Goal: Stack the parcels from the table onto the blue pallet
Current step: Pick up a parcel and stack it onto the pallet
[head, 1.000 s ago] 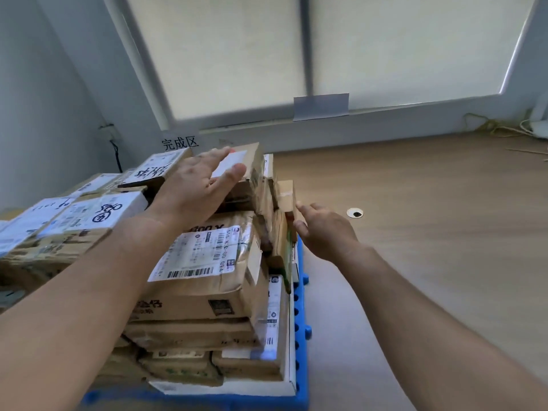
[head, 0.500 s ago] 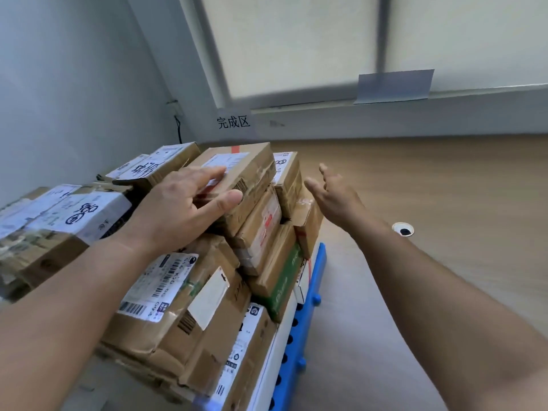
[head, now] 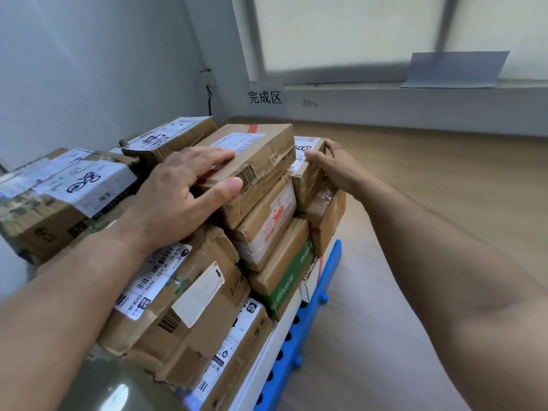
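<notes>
Your left hand (head: 178, 188) is lying flat on the top parcel (head: 261, 152) of the stack (head: 267, 232), fingers straight across its label and thumb pressing its near face, not clasping it. Your right hand (head: 338, 167) is gripping the small parcel (head: 307, 176) just beside it, thumb on top, fingers curling over the far edge. Both parcels are sitting atop the stack on the blue pallet (head: 299, 330).

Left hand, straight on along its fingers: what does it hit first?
The left hand lies flat on the top brown cardboard parcel, fingertips at its white shipping label. Straight on it would cross that label first; beyond the parcel's far edge looks free, depth unclear.
</notes>
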### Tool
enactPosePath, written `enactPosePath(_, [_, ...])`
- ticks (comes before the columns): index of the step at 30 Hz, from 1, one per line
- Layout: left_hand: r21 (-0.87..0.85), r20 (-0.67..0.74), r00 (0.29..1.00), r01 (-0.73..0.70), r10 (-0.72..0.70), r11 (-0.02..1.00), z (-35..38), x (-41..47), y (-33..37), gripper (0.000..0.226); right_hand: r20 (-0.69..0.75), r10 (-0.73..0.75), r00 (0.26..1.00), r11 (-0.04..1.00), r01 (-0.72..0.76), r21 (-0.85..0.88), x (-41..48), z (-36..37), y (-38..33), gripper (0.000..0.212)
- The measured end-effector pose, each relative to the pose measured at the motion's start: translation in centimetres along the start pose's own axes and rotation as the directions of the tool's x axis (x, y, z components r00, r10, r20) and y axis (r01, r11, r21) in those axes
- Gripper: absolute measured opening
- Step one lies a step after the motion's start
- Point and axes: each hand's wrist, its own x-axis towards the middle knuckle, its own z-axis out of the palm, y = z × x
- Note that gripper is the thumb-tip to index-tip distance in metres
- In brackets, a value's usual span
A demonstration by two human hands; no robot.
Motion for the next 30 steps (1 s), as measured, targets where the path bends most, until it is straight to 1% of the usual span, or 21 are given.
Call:
enactPosePath(2, [-0.01, 0.002, 1.0, -0.005, 0.006, 1.0, 0.0, 0.0, -0.1, 0.064, -0.009, 0.007, 1.0, 0.999, -0.006, 0.038, 0.4, -0.2, 0.4, 0.099])
enactPosePath(3, [-0.016, 0.003, 1.0, -0.01, 0.011, 1.0, 0.0, -0.1, -0.2, 0.063, -0.019, 0.01, 1.0, 0.999, -0.01, 0.034, 0.5, -0.2, 0.5, 0.099])
enactPosePath(6, [-0.031, 0.001, 1.0, -0.027, 0.027, 0.999, -0.2, -0.2, -0.4, 0.061, -0.05, -0.024, 0.998, 0.994, 0.019, -0.105, -0.7, -0.5, -0.4, 0.081])
enactPosePath(8, [-0.023, 0.003, 0.999, -0.032, 0.032, 0.999, -0.2, -0.3, -0.4, 0.061, -0.066, -0.04, 0.997, 0.986, 0.029, -0.162, -0.4, -0.9, 0.0, 0.074])
enactPosePath(10, [-0.004, 0.002, 0.999, -0.039, 0.039, 0.999, -0.1, -0.3, -0.3, 0.062, -0.032, -0.026, 0.999, 0.986, 0.02, -0.166, -0.4, -0.9, 0.4, 0.07])
enactPosePath(12, [-0.002, -0.002, 0.999, -0.046, 0.046, 0.999, -0.1, -0.4, -0.3, 0.063, 0.015, -0.027, 1.0, 0.992, 0.028, -0.126, -0.8, -0.7, 0.4, 0.062])
enactPosePath(13, [-0.005, 0.0, 0.999, -0.045, 0.045, 0.999, -0.2, -0.4, -0.3, 0.063, 0.017, -0.044, 0.999, 0.993, 0.046, -0.105, -1.0, -0.6, 0.4, 0.061])
enactPosePath(14, [-0.008, 0.008, 0.999, -0.042, 0.042, 0.999, -0.3, -0.4, -0.3, 0.064, -0.007, -0.048, 0.999, 0.995, 0.047, -0.088, -1.3, -0.6, 0.5, 0.062])
enactPosePath(16, [-0.013, 0.024, 0.999, -0.044, 0.044, 0.999, -0.3, -0.4, -0.4, 0.063, -0.163, -0.016, 0.986, 0.995, -0.001, -0.102, -1.7, -0.4, 0.7, 0.063])
enactPosePath(17, [-0.016, 0.025, 0.999, -0.048, 0.048, 0.999, -0.3, -0.3, -0.4, 0.061, -0.255, 0.003, 0.967, 0.99, -0.038, -0.133, -2.0, -0.4, 1.0, 0.057])
enactPosePath(18, [-0.019, 0.023, 0.998, -0.05, 0.051, 0.999, -0.2, -0.3, -0.4, 0.059, -0.331, 0.039, 0.943, 0.983, -0.094, -0.154, -2.3, -0.2, 1.5, 0.047])
enactPosePath(19, [-0.023, 0.02, 0.999, -0.05, 0.05, 0.999, -0.2, -0.3, -0.4, 0.058, -0.38, 0.081, 0.922, 0.972, -0.157, -0.175, -2.8, 0.0, 2.1, 0.035])
enactPosePath(20, [-0.024, 0.018, 0.999, -0.047, 0.047, 0.999, -0.1, -0.4, -0.5, 0.059, -0.395, 0.137, 0.908, 0.954, -0.228, -0.193, -3.2, 0.3, 2.9, 0.029])
enactPosePath(21, [-0.021, 0.018, 0.999, -0.043, 0.043, 0.999, -0.1, -0.4, -0.5, 0.062, -0.38, 0.198, 0.903, 0.935, -0.291, -0.203, -3.6, 0.6, 3.7, 0.026])
enactPosePath(22, [-0.017, 0.018, 0.999, -0.04, 0.04, 0.999, -0.1, -0.4, -0.5, 0.064, -0.336, 0.266, 0.904, 0.92, -0.342, -0.192, -4.0, 1.0, 4.5, 0.026])
enactPosePath(24, [-0.014, 0.013, 0.999, -0.041, 0.041, 0.999, -0.2, -0.4, -0.4, 0.065, -0.236, 0.342, 0.91, 0.909, -0.383, -0.162, -4.5, 2.1, 5.6, 0.025])
enactPosePath(26, [-0.017, 0.012, 0.999, -0.043, 0.044, 0.999, -0.2, -0.5, -0.4, 0.065, -0.215, 0.327, 0.92, 0.92, -0.362, -0.148, -4.5, 3.3, 6.0, 0.028])
enactPosePath(28, [-0.016, 0.01, 0.999, -0.044, 0.044, 0.999, -0.2, -0.5, -0.4, 0.064, -0.229, 0.299, 0.927, 0.923, -0.341, -0.177, -4.5, 4.1, 5.8, 0.031])
enactPosePath(30, [-0.016, 0.011, 0.999, -0.044, 0.044, 0.999, -0.2, -0.5, -0.4, 0.064, -0.229, 0.276, 0.934, 0.925, -0.322, -0.2, -4.5, 4.7, 5.7, 0.028])
